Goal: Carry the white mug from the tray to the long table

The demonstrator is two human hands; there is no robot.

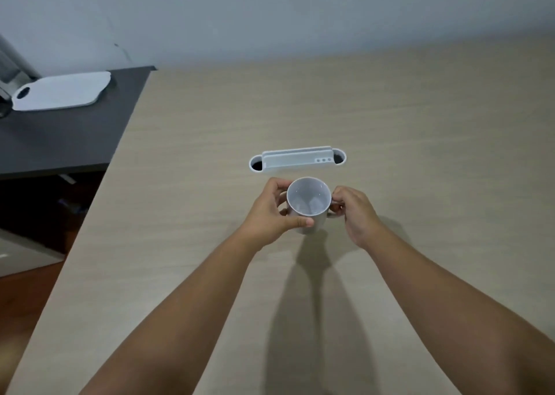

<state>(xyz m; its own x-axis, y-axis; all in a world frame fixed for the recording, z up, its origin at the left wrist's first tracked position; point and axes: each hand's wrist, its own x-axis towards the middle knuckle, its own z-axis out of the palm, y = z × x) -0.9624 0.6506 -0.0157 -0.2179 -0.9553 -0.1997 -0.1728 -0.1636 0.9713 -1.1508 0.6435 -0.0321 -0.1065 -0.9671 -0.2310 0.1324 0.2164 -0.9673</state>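
Mug [307, 204] over the tabletop [420, 124], carry nearly done, not yet released.

You hold the mug upright with both hands: your left hand [271, 214] wraps its side, thumb across the front wall, and your right hand [353, 213] pinches the handle. It sits just in front of a white cable slot [297, 160]. Its base is hidden, so you cannot tell whether it rests on the surface or hangs just above; the shadow beneath suggests close. No tray shows. What seems left: set it down and let go.

The mug [308, 204] sits between both hands, before the cable slot [297, 159].
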